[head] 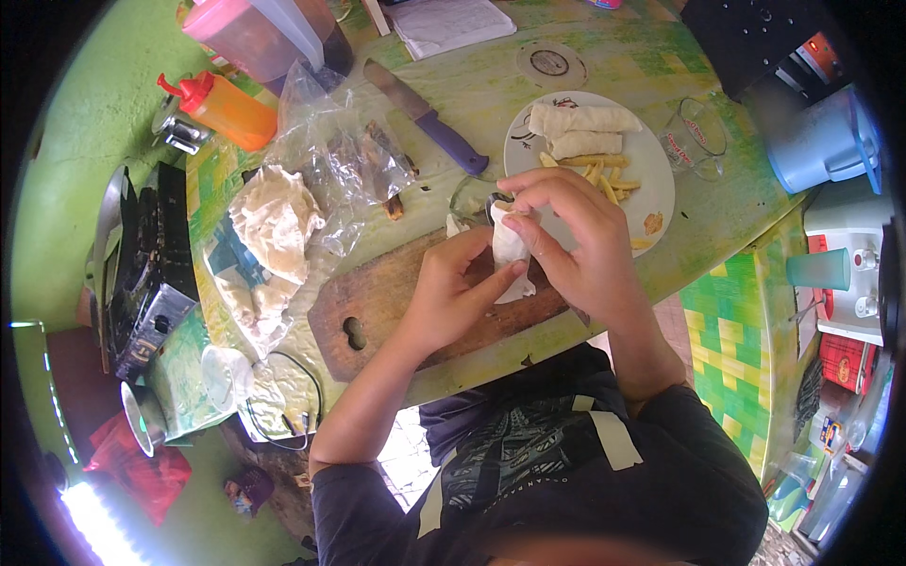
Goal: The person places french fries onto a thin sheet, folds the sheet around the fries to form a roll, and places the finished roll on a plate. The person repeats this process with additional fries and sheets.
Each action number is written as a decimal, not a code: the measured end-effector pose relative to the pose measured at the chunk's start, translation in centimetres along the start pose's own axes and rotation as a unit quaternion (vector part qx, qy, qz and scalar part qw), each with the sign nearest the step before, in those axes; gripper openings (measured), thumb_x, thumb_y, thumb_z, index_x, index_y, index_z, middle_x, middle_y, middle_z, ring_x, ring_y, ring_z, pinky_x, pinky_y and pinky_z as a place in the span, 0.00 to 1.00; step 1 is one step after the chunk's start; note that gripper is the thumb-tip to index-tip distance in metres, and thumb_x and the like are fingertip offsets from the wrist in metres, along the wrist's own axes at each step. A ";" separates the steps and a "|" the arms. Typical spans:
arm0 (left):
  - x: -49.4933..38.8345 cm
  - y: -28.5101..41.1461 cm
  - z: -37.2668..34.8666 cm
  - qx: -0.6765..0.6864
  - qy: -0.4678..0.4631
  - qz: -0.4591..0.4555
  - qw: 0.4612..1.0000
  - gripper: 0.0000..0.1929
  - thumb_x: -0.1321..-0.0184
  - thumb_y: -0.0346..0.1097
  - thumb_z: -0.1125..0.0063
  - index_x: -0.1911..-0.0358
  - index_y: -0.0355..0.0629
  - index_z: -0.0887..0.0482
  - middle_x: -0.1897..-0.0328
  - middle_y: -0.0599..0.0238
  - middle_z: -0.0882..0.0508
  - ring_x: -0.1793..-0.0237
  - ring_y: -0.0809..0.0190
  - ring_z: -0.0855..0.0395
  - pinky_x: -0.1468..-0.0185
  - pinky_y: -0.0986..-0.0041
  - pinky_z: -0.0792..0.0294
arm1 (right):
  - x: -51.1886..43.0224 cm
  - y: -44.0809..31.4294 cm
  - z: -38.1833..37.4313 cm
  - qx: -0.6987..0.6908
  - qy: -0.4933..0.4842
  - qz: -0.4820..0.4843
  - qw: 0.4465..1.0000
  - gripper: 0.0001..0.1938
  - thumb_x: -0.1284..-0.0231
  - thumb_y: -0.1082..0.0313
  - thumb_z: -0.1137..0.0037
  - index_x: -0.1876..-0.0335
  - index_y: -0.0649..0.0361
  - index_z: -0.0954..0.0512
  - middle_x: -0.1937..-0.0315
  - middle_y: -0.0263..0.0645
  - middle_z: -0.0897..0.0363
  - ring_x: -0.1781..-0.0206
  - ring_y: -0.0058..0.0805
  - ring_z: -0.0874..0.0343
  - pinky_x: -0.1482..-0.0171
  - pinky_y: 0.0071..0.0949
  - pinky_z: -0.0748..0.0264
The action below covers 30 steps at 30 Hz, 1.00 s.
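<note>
Between my hands, above a wooden cutting board (pixel 386 293), is a rolled white wrapper (pixel 511 247), held on end. My left hand (pixel 456 283) grips its lower part with thumb and fingers. At its upper end, my right hand (pixel 573 233) pinches the wrapper's edge. Just beyond my fingers sits a small glass bowl (pixel 467 201), partly hidden. A white plate (pixel 524 152) behind my right hand carries two finished-looking rolls (pixel 584 131) and several cut potato sticks (pixel 601 177). The filling inside the held roll is hidden.
A knife (pixel 432 117) with a blue handle lies beyond the board. Left are a clear plastic bag (pixel 340 148), crumpled thin wrappers (pixel 276 219) and an orange sauce bottle (pixel 230 110). A pitcher (pixel 262 35) stands at the back; a glass mug (pixel 694 138) is right of the plate.
</note>
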<state>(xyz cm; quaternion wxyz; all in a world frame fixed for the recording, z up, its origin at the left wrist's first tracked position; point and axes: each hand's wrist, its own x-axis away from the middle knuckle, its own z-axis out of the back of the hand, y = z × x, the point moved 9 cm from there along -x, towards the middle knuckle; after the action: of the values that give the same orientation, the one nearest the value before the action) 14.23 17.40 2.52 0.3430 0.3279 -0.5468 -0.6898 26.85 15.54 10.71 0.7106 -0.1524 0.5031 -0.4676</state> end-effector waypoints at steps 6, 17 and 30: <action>-0.1 -0.4 -0.1 0.000 -0.006 0.003 1.000 0.11 0.37 0.34 0.32 0.58 0.35 0.17 0.68 0.67 0.18 0.69 0.75 0.24 0.66 0.78 0.31 | 0.1 0.8 -0.2 -0.029 -0.033 -0.053 0.998 0.05 0.37 0.71 0.39 0.61 0.63 0.21 0.50 0.42 0.16 0.52 0.32 0.20 0.56 0.28 0.27; 0.1 -0.7 -0.5 0.114 -0.025 0.039 0.992 0.13 0.34 0.30 0.36 0.49 0.34 0.18 0.59 0.68 0.15 0.61 0.74 0.20 0.57 0.77 0.26 | -0.3 0.4 -0.2 -0.031 -0.031 -0.031 0.999 0.06 0.39 0.70 0.38 0.63 0.63 0.21 0.46 0.44 0.19 0.48 0.35 0.20 0.50 0.30 0.26; 0.2 -1.1 -1.1 0.225 -0.025 0.082 0.971 0.16 0.31 0.32 0.39 0.44 0.33 0.22 0.50 0.65 0.15 0.49 0.71 0.19 0.43 0.72 0.26 | 0.1 2.5 -0.2 -0.149 0.015 -0.105 0.983 0.08 0.33 0.71 0.42 0.52 0.61 0.19 0.58 0.38 0.20 0.61 0.26 0.22 0.60 0.23 0.28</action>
<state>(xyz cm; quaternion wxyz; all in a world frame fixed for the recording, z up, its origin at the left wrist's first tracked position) 14.84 16.82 1.21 0.3025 0.3334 -0.7211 -0.5267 27.95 16.78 8.78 0.6191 -0.3015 0.5591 -0.4618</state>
